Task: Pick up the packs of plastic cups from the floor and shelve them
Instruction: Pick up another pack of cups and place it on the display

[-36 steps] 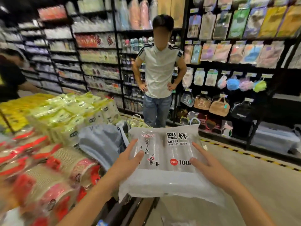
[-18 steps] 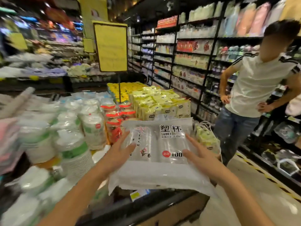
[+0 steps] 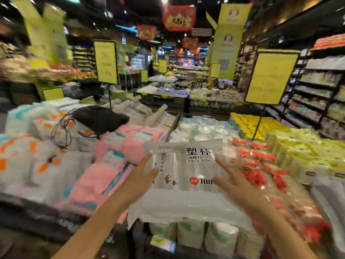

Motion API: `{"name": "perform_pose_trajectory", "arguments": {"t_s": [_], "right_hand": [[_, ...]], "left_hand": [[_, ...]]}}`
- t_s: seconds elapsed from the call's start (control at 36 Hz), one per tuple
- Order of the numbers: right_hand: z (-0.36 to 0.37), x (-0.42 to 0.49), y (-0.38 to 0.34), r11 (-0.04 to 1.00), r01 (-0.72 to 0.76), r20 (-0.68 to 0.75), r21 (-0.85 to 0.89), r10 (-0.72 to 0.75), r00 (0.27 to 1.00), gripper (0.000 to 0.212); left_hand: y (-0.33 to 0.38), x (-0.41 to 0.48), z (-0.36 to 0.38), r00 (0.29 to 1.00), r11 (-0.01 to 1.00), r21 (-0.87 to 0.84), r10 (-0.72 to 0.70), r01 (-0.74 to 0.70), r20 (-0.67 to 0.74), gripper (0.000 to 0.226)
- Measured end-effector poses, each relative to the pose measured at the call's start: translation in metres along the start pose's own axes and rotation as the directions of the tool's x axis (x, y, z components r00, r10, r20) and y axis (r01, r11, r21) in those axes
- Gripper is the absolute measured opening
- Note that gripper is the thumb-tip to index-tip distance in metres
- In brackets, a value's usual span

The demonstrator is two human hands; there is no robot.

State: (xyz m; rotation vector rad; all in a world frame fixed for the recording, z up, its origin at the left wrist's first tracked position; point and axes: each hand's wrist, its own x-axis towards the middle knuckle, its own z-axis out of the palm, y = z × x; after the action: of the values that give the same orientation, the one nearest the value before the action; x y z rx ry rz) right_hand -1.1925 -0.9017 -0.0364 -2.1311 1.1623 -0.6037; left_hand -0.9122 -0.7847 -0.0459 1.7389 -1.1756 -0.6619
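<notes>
A clear pack of plastic cups (image 3: 186, 186) with black Chinese lettering and a red "100" mark hangs flat in front of me, over the near edge of a display table. My left hand (image 3: 138, 180) grips its left side and my right hand (image 3: 240, 187) grips its right side. On each hand the thumb and forefinger lie on top, and the other fingers are hidden below the pack. The view is blurred by motion.
Pink packs (image 3: 115, 152) and white packs (image 3: 37, 165) cover the table to the left, with a black bag (image 3: 99, 118) on them. Red packs (image 3: 261, 169) and yellow-green packs (image 3: 308, 150) lie right. White cup stacks (image 3: 190, 234) stand below the pack. Shelving (image 3: 321, 86) runs along the right.
My view has swung left from the aisle and the standing person to the display table and the store beyond. Both hands still hold the pack the same way, now over the table's goods.
</notes>
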Motion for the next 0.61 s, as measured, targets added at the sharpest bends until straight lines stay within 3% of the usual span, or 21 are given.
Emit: {"name": "perform_pose_trajectory", "arguments": {"t_s": [0.08, 0.31, 0.61], "right_hand": [[0.05, 0.033, -0.042, 0.999, 0.031, 0.075, 0.011, -0.032, 0.997, 0.058], [0.17, 0.094, -0.146, 0.972, 0.204, 0.288, 0.118, -0.23, 0.93, 0.06], [0.297, 0.169, -0.251, 0.92, 0.351, 0.498, 0.175, -0.39, 0.775, 0.06]], "left_hand": [[-0.028, -0.005, -0.06, 0.993, 0.998, 0.041, -0.044, 0.049, -0.109, 0.059], [-0.104, -0.03, -0.194, 0.94, 0.983, 0.037, -0.16, 0.179, -0.3, 0.063], [-0.174, -0.069, -0.301, 0.776, 0.94, -0.119, -0.332, 0.32, -0.536, 0.062]]}}
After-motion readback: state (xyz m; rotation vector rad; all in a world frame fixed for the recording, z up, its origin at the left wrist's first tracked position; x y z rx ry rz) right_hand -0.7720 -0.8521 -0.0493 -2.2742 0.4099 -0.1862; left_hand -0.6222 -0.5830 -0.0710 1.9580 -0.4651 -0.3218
